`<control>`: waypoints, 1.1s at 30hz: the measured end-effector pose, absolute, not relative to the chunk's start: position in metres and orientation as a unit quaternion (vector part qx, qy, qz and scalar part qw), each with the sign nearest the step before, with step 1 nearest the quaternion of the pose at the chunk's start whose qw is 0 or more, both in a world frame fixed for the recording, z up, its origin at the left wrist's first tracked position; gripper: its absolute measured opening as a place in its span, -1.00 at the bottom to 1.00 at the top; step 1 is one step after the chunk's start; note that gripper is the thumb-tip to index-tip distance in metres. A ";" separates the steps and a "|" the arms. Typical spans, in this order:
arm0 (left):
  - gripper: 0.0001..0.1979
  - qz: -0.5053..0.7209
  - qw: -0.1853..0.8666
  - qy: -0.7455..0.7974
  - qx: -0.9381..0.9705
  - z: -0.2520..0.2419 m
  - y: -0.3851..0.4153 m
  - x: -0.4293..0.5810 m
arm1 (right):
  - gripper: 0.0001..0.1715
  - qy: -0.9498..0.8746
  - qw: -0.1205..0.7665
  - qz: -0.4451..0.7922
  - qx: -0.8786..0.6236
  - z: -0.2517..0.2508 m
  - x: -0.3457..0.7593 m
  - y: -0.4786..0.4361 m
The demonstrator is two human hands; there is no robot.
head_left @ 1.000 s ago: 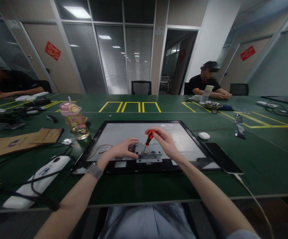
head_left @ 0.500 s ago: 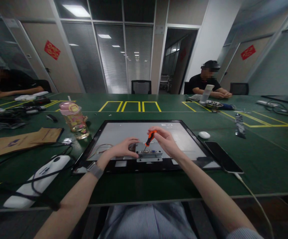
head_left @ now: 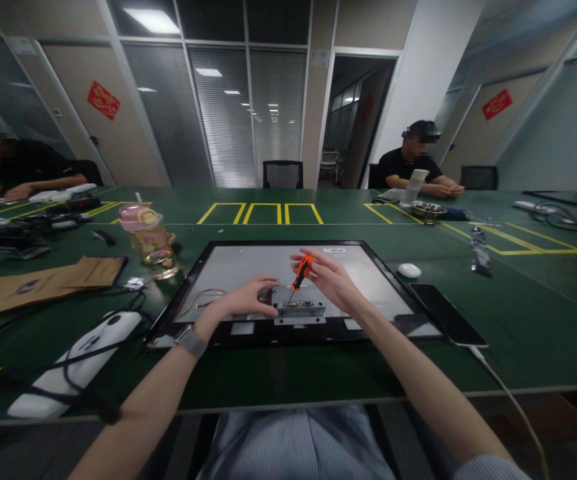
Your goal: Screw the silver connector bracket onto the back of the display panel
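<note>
A screwdriver (head_left: 302, 271) with an orange and black handle stands tilted, its shaft pointing down to a row of connectors on a metal bracket (head_left: 298, 321). My right hand (head_left: 333, 277) holds the handle between thumb and fingers, several of the fingers stretched out past it. At the bracket's left side, my left hand (head_left: 246, 299) grips the edge, thumb at the front and fingers behind. The bracket lies on the grey back of a flat display panel (head_left: 378, 283) with a black frame. Where exactly the screwdriver's tip sits is too small to tell.
Left of the panel stand a pink-lidded bottle (head_left: 151, 243), a paper bag (head_left: 43, 287) and a white power strip (head_left: 76, 370) with black cables. To the right lie a phone (head_left: 446, 313) on a cable and a white case (head_left: 409, 271). Two other people sit across the table.
My right hand has rolled the screwdriver handle slightly, its fingers now straighter and the handle tilted a little more upright. My left hand and the bracket stay in place.
</note>
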State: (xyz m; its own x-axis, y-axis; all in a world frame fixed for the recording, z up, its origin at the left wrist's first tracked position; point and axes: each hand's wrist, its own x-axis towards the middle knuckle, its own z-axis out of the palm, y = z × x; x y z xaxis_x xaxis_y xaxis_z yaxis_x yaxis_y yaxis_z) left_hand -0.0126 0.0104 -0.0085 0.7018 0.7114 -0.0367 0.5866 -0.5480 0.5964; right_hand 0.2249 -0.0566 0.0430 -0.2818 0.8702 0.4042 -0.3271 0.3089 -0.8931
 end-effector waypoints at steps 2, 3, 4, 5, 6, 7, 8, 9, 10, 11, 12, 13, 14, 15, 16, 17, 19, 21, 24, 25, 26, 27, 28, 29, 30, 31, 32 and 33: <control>-0.17 0.110 0.300 0.366 0.874 -0.009 0.011 -0.013 | -0.55 -0.613 0.547 0.520 -0.234 0.041 0.226 -0.056; -0.18 0.112 0.301 0.363 0.875 -0.009 0.011 -0.013 | -0.53 -0.627 0.550 0.492 -0.247 0.040 0.226 -0.055; -0.18 0.114 0.302 0.360 0.875 -0.009 0.011 -0.013 | -0.53 -0.640 0.557 0.457 -0.267 0.038 0.227 -0.054; -0.18 0.116 0.302 0.358 0.876 -0.009 0.010 -0.013 | -0.55 -0.649 0.565 0.419 -0.289 0.036 0.227 -0.053; -0.19 0.117 0.301 0.357 0.876 -0.008 0.010 -0.013 | -0.60 -0.653 0.576 0.382 -0.310 0.035 0.227 -0.052; -0.19 0.117 0.301 0.357 0.876 -0.007 0.010 -0.013 | -0.65 -0.653 0.587 0.351 -0.325 0.034 0.227 -0.051; -0.19 0.116 0.301 0.357 0.877 -0.007 0.009 -0.013 | -0.69 -0.652 0.595 0.328 -0.336 0.034 0.228 -0.051; -0.19 0.116 0.301 0.357 0.877 -0.006 0.009 -0.012 | -0.73 -0.651 0.601 0.314 -0.340 0.033 0.228 -0.050; -0.20 0.114 0.301 0.357 0.877 -0.006 0.008 -0.012 | -0.75 -0.651 0.604 0.310 -0.340 0.034 0.228 -0.050; -0.19 0.112 0.302 0.359 0.876 -0.005 0.008 -0.012 | -0.77 -0.651 0.606 0.312 -0.336 0.034 0.228 -0.050; -0.19 0.112 0.302 0.361 0.875 -0.006 0.009 -0.012 | -0.79 -0.648 0.607 0.321 -0.330 0.034 0.228 -0.050; -0.19 0.112 0.302 0.362 0.875 -0.006 0.009 -0.013 | -0.81 -0.643 0.609 0.334 -0.322 0.034 0.228 -0.050; -0.19 0.113 0.301 0.362 0.875 -0.007 0.009 -0.013 | -0.84 -0.635 0.612 0.351 -0.314 0.034 0.228 -0.050; -0.19 0.115 0.301 0.362 0.875 -0.007 0.010 -0.013 | -0.84 -0.625 0.614 0.374 -0.304 0.033 0.227 -0.050; -0.19 0.117 0.301 0.361 0.875 -0.008 0.010 -0.013 | -0.83 -0.615 0.613 0.399 -0.294 0.033 0.227 -0.049; -0.19 0.118 0.301 0.361 0.875 -0.009 0.010 -0.013 | -0.80 -0.605 0.610 0.424 -0.285 0.033 0.227 -0.049; -0.19 0.118 0.302 0.361 0.874 -0.010 0.011 -0.013 | -0.75 -0.596 0.602 0.461 -0.264 0.035 0.227 -0.050; -0.19 0.116 0.302 0.361 0.875 -0.010 0.011 -0.013 | -0.75 -0.600 0.595 0.473 -0.249 0.038 0.227 -0.052; -0.19 0.115 0.301 0.361 0.875 -0.010 0.011 -0.013 | -0.76 -0.617 0.573 0.481 -0.244 0.044 0.226 -0.057; -0.18 0.115 0.300 0.363 0.875 -0.010 0.011 -0.013 | -0.74 -0.621 0.563 0.488 -0.243 0.046 0.226 -0.058; -0.18 0.113 0.300 0.365 0.874 -0.010 0.011 -0.013 | -0.71 -0.625 0.551 0.500 -0.236 0.047 0.225 -0.060; -0.18 0.111 0.300 0.368 0.873 -0.010 0.011 -0.013 | -0.66 -0.627 0.541 0.512 -0.227 0.047 0.225 -0.060; -0.18 0.109 0.300 0.370 0.872 -0.010 0.011 -0.013 | -0.61 -0.631 0.534 0.518 -0.221 0.046 0.224 -0.061; -0.18 0.109 0.301 0.370 0.872 -0.010 0.011 -0.013 | -0.58 -0.635 0.531 0.516 -0.219 0.045 0.224 -0.061; -0.18 0.109 0.304 0.369 0.872 -0.011 0.011 -0.014 | -0.55 -0.641 0.533 0.504 -0.226 0.043 0.224 -0.060; -0.18 0.111 0.307 0.367 0.871 -0.011 0.011 -0.014 | -0.55 -0.648 0.539 0.481 -0.241 0.040 0.224 -0.059; -0.18 0.113 0.310 0.364 0.871 -0.011 0.011 -0.014 | -0.56 -0.654 0.550 0.449 -0.262 0.038 0.224 -0.057; -0.19 0.115 0.313 0.362 0.870 -0.010 0.011 -0.014 | -0.58 -0.658 0.563 0.412 -0.284 0.036 0.224 -0.056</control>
State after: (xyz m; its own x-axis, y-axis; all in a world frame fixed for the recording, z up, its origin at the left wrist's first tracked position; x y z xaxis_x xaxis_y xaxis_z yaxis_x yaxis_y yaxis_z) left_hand -0.0145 0.0109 -0.0105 0.7115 0.7022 -0.0264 0.5579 -0.5417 0.6288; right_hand 0.2237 -0.0555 0.0356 -0.2059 0.8369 0.5071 -0.0894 0.4999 -0.8614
